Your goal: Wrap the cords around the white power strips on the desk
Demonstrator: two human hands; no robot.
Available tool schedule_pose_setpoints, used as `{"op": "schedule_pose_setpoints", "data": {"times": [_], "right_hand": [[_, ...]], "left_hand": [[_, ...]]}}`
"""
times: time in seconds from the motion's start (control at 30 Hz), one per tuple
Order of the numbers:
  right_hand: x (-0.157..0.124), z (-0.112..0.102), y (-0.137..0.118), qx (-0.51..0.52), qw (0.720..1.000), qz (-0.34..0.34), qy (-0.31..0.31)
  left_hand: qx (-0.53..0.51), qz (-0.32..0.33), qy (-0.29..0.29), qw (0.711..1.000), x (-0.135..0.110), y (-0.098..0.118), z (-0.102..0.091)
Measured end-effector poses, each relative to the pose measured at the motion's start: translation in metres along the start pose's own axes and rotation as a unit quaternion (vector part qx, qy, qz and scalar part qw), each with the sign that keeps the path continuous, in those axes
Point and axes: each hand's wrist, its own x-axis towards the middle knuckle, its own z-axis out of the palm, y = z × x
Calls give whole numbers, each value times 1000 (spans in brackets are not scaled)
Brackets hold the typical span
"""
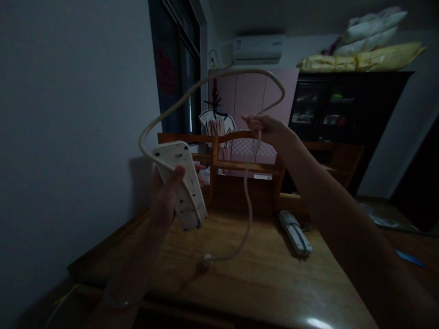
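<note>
My left hand [166,194] is closed around a white power strip [187,201], its screw-dotted underside turned towards me. The thumb presses the cord against that underside. From the strip's upper end the white cord [206,78] rises in a wide loop to the right. My right hand [264,125] pinches the cord, held up above the desk at about shelf height. Below it the cord hangs down to the desktop, ending in a plug [206,261] near the desk's middle. A second white power strip [295,234], with cord wrapped round one end, lies at the right.
The wooden desk [260,283] has a raised shelf unit [247,167] along its back. A wall [75,114] stands close on the left. Behind are hanging clothes [216,123], a pink wardrobe [248,91] and a dark cabinet [373,100] topped with bundles.
</note>
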Motion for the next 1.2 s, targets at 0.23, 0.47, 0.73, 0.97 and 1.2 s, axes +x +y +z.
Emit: {"op": "schedule_pose_setpoints", "data": {"times": [0.23,0.47,0.73,0.97,1.2], "right_hand": [[-112,-67,59,-421,842,264,-208],[-196,-65,142,-514,854,74,-27],[-217,-91,184,-495,863,89,47],[-218,-11,156,-348,937,25,-32],[-218,72,115,125,919,142,-345]], "left_hand": [[-52,-185,-90,977,-21,-27,11],[-64,-300,-61,950,-63,-65,32],[-148,-463,-115,866,-115,-50,48],[-189,-576,-298,737,-130,-24,50],[-143,-540,-322,764,-141,-19,48]]}}
